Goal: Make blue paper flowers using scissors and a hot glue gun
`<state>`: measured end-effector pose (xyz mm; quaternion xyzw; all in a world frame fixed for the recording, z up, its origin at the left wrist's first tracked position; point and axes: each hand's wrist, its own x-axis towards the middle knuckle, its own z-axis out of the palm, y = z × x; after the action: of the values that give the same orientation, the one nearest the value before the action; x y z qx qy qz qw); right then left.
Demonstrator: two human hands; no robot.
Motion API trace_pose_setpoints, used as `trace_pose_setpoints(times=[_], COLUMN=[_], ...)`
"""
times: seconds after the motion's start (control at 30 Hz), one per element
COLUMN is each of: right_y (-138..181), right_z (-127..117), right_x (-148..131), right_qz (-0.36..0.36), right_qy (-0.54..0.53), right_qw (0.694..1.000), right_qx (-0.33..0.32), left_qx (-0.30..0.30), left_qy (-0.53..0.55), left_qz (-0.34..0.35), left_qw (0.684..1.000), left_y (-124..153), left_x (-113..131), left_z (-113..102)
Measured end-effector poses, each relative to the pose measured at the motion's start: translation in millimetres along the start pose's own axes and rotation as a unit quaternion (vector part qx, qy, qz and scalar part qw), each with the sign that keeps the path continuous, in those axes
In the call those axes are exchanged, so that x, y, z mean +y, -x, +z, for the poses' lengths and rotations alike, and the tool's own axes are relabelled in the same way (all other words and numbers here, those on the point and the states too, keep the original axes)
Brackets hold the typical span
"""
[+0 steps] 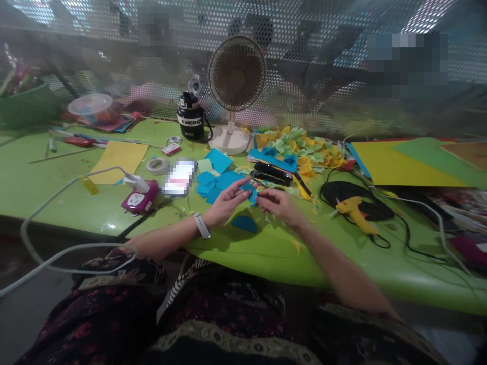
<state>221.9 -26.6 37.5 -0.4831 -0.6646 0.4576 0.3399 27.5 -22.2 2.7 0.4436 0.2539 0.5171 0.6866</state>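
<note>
A small piece of blue paper [251,195] is held between my two hands over the front of the table. My left hand [228,200] pinches its left side, the index finger stretched out above it. On its other side, the thumb and fingers of my right hand [278,205] are closed on it. Just below lies a blue paper half-circle [244,223] on the green tabletop. Several cut blue paper pieces [208,185] are heaped beyond my left hand. Behind my right hand rests a black stapler [271,174], with yellow-handled scissors [302,185] beside it.
A white fan [230,141] and a dark bottle [191,121] stand at the back. Yellow and green paper pieces [304,147] form a pile behind the stapler. Left are a phone [179,177], tape roll [157,166] and purple power adapter [140,198]; right, a yellow glue gun [355,214] with cables.
</note>
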Motion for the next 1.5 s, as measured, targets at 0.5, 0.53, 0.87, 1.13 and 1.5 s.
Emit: trace_pose_setpoints(times=[0.5,0.53,0.87,1.13,1.5], right_y=[4,4,-5,-18,-29], right_z=[2,2,-36,-57,-60], right_x=[1,1,15,31,33], right_qz=[0.017,0.02,-0.018,0.096,0.12], right_qy=[-0.052,-0.05,0.204,0.518,0.55], right_qw=[0.996,0.995,0.973,0.849,0.827], right_qx=[-0.071,-0.079,0.105,0.042,0.008], left_qx=[0.044,0.037,0.04,0.077,0.061], left_qy=[-0.041,-0.046,-0.078,-0.076,-0.069], left_qz=[-0.087,-0.092,-0.124,-0.098,-0.093], left_qw=[0.994,0.994,0.988,0.989,0.991], left_y=[1,1,-1,-3,-4], left_x=[4,4,9,14,13], left_z=[-2,-2,-2,-2,0])
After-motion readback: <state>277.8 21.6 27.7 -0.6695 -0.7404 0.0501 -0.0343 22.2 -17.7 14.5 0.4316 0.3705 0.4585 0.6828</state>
